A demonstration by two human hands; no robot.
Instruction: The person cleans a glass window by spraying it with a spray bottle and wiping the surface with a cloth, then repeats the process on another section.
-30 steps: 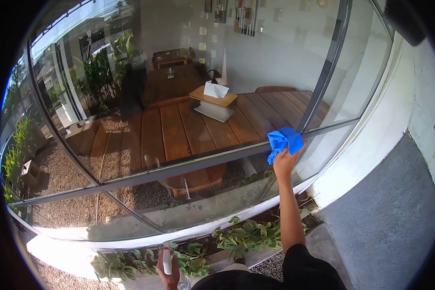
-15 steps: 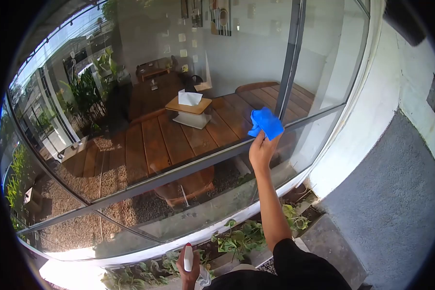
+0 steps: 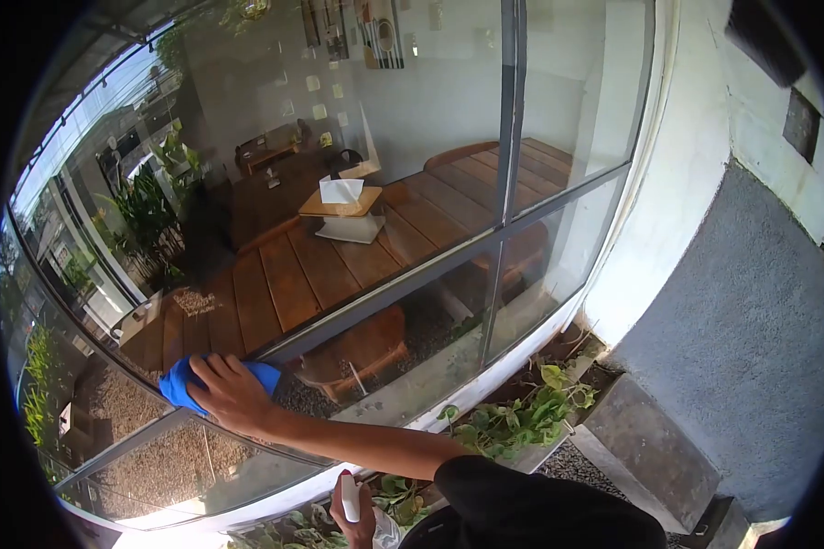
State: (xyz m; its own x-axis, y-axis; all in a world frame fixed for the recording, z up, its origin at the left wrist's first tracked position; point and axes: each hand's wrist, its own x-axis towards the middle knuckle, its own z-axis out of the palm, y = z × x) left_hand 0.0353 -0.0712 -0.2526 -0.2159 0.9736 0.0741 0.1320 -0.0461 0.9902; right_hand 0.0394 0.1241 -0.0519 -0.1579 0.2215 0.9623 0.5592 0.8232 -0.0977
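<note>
My right hand (image 3: 231,395) is closed over a blue cloth (image 3: 179,385) and presses it against the grey window frame (image 3: 366,308), near the left corner where the bars meet. My right arm stretches leftward across the lower glass. Low in the view, my left hand (image 3: 363,523) grips a spray bottle (image 3: 350,499) with a white head and a red nozzle tip. Its clear body is partly hidden by the hand and the lower edge of the view.
Behind the glass stand a long wooden table (image 3: 339,265) and a tissue box (image 3: 343,203). Leafy plants (image 3: 522,416) grow along the window's base. A concrete block (image 3: 650,430) and a grey textured wall (image 3: 751,339) are on the right.
My right hand has swept the blue cloth from the upright bar at the right, down and left to the frame's left corner. My left hand still holds the spray bottle.
</note>
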